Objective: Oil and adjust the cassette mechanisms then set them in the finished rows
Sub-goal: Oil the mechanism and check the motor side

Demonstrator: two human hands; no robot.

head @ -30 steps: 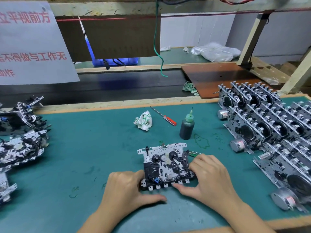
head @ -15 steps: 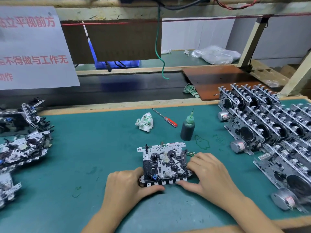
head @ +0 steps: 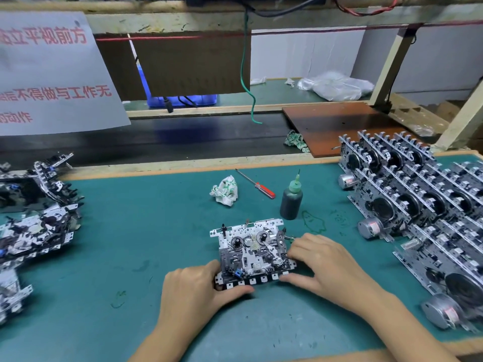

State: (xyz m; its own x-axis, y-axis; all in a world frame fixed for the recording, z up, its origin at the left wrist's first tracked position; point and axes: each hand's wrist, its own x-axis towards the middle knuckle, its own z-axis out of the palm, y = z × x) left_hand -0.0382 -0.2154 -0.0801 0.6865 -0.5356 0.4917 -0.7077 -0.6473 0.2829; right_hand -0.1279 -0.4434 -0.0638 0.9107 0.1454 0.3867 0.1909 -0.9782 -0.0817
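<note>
One cassette mechanism point(head: 251, 249), a metal plate with black parts and two spindles, lies flat on the green mat point(head: 146, 231) in front of me. My left hand point(head: 193, 291) grips its near left corner, thumb along the front edge. My right hand point(head: 324, 259) holds its right side, fingers curled on the right edge and thumb at the front row of tabs. A dark oil bottle point(head: 291, 199) with a green nozzle stands upright just behind the mechanism. Finished mechanisms point(head: 423, 205) stand in tilted rows on the right.
A pile of mechanisms point(head: 36, 226) lies at the left edge. A crumpled rag point(head: 224, 192) and a red-handled screwdriver point(head: 257, 185) lie behind the work spot. A dark conveyor belt point(head: 183, 142) runs beyond the mat, with a brown board point(head: 339, 126) across it.
Both hands stay on the mechanism. The left thumb has slid right along its front edge. My head has tilted down slightly.
</note>
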